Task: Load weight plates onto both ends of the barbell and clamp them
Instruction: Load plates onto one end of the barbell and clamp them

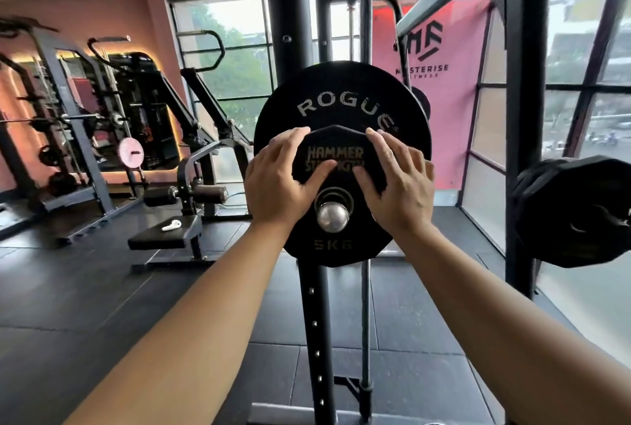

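A person's left hand [276, 182] and right hand [399, 182] lie flat on the face of a small plate [336, 154] marked Hammer Strength and 5KG. The fingers are straight and spread over its upper corners, and the thumbs angle in toward the hole. Neither hand curls round anything. The small plate sits on the steel bar end [333, 216], which pokes through its centre, just in front of a big plate [341, 93] lettered Rogue. Both hang before a black rack post [316, 322]. To the right, well apart, is a third plate [577, 216]. A bench [164, 238] stands on the left, and a pink banner [450, 124] hangs far right by the windows.
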